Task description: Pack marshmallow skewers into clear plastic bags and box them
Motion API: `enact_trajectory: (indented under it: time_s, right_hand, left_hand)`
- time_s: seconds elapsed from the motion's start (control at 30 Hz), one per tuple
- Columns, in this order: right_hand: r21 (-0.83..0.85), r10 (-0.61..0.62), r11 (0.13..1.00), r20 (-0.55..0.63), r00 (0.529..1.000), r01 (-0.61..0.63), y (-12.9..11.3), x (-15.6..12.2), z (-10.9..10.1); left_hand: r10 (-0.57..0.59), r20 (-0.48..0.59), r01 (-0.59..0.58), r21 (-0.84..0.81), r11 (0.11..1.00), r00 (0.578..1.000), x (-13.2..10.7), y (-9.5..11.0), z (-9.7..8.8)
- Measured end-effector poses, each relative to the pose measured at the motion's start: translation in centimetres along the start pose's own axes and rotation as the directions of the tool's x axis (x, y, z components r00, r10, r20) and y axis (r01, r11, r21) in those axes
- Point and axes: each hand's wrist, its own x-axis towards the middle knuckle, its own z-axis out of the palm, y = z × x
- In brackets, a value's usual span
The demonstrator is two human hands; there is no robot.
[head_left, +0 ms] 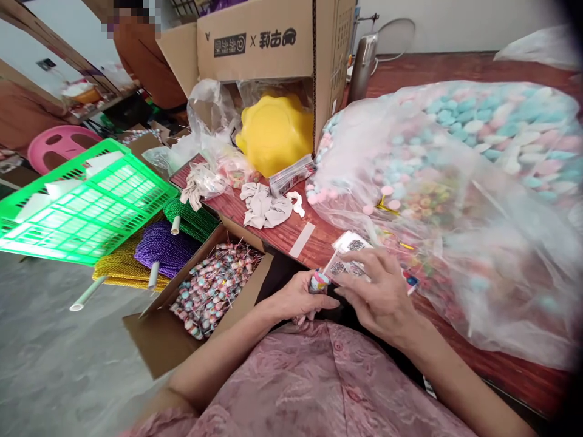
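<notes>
My left hand is closed around a small pastel-coloured candy piece held just below the table edge. My right hand pinches a small clear packet with printed QR labels right beside it, fingers curled over the packet. Both hands meet in front of my pink patterned blouse, at the near edge of the dark red table. A huge clear plastic bag of pink, blue and white candies lies on the table just right of my hands.
An open cardboard box of wrapped lollipops stands on the floor at my left, beside green, purple and yellow cord spools and a green plastic crate. A yellow bowl, white scraps and a large carton are behind. Another person stands at far left.
</notes>
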Motion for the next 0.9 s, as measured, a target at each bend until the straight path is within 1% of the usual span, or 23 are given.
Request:
enact_trajectory:
  time_s: [0.07, 0.1, 0.13, 0.2, 0.27, 0.33, 0.4, 0.47, 0.5, 0.53, 0.57, 0.63, 0.67, 0.7, 0.73, 0.77, 0.83, 0.87, 0.9]
  right_hand:
    - [0.141, 0.017, 0.99, 0.031, 0.999, -0.021, -0.2, -0.7, 1.0]
    - [0.215, 0.031, 0.976, 0.028, 0.999, -0.036, -0.3, -0.9, 1.6]
    - [0.288, 0.05, 0.956, 0.016, 0.999, -0.052, -0.3, -1.1, 2.1]
    - [0.408, 0.086, 0.91, 0.0, 0.996, -0.079, -0.4, -1.2, 2.7]
    - [0.46, 0.101, 0.883, 0.002, 0.995, -0.091, -0.6, -1.2, 2.9]
    - [0.478, 0.108, 0.873, -0.001, 0.994, -0.094, -0.9, -1.2, 2.9]
    - [0.515, 0.133, 0.85, -0.002, 0.991, -0.113, -1.1, -1.3, 2.8]
    - [0.595, 0.205, 0.785, 0.016, 0.979, -0.174, -1.2, -1.6, 2.9]
    - [0.65, 0.263, 0.726, 0.039, 0.964, -0.224, -1.1, -1.7, 3.1]
    - [0.711, 0.326, 0.646, 0.072, 0.943, -0.278, -1.0, -1.9, 3.3]
    - [0.773, 0.388, 0.542, 0.119, 0.914, -0.331, -0.8, -2.0, 3.5]
    - [0.859, 0.482, 0.305, 0.233, 0.845, -0.411, -0.5, -2.3, 3.8]
    - [0.878, 0.508, 0.209, 0.279, 0.815, -0.431, -0.5, -2.4, 4.0]
    - [0.882, 0.526, 0.153, 0.308, 0.793, -0.445, -0.5, -2.5, 4.0]
    - [0.878, 0.544, 0.146, 0.314, 0.778, -0.456, -0.6, -2.6, 4.0]
    - [0.863, 0.559, 0.186, 0.3, 0.773, -0.469, -0.9, -2.7, 3.9]
    - [0.812, 0.575, 0.342, 0.217, 0.789, -0.473, -1.5, -2.8, 3.6]
    - [0.786, 0.586, 0.408, 0.165, 0.793, -0.465, -1.9, -2.8, 3.6]
    - [0.777, 0.609, 0.437, 0.115, 0.785, -0.453, -2.2, -2.7, 3.5]
  left_hand:
    - [0.019, 0.043, -0.019, -0.004, 1.0, 0.999, 0.0, -0.2, 0.1]
    - [0.024, 0.062, -0.023, -0.006, 1.0, 0.998, 0.0, -0.2, 0.2]
    - [0.026, 0.071, -0.025, -0.012, 1.0, 0.997, 0.0, -0.3, 0.4]
    - [0.036, 0.052, -0.034, -0.043, 0.998, 0.998, -0.1, -0.4, 0.6]
    - [0.078, 0.018, -0.076, -0.102, 0.992, 0.997, -0.2, -0.3, 0.8]
    - [0.129, 0.001, -0.127, -0.149, 0.981, 0.992, -0.3, -0.3, 0.9]
    - [0.162, -0.008, -0.161, -0.158, 0.974, 0.987, -0.3, -0.3, 1.0]
    - [0.193, -0.018, -0.194, -0.136, 0.972, 0.981, -0.2, -0.4, 1.1]
    - [0.211, -0.026, -0.213, -0.121, 0.97, 0.977, -0.1, -0.5, 1.1]
    - [0.232, -0.035, -0.234, -0.105, 0.966, 0.972, 0.0, -0.6, 1.2]
    - [0.251, -0.045, -0.254, -0.084, 0.964, 0.967, 0.1, -0.8, 1.3]
    - [0.283, -0.071, -0.284, -0.007, 0.959, 0.956, 0.4, -1.1, 1.3]
    - [0.3, -0.084, -0.296, 0.059, 0.953, 0.95, 0.4, -1.3, 1.2]
    - [0.316, -0.098, -0.301, 0.143, 0.943, 0.944, 0.4, -1.4, 1.1]
    - [0.33, -0.114, -0.298, 0.234, 0.926, 0.937, 0.4, -1.4, 1.0]
    - [0.343, -0.132, -0.287, 0.321, 0.902, 0.93, 0.3, -1.4, 0.9]
    - [0.37, -0.16, -0.266, 0.452, 0.852, 0.915, 0.2, -1.2, 0.8]
    - [0.386, -0.166, -0.265, 0.487, 0.832, 0.907, 0.1, -1.1, 0.8]
    - [0.402, -0.165, -0.273, 0.504, 0.819, 0.901, 0.0, -1.0, 0.9]
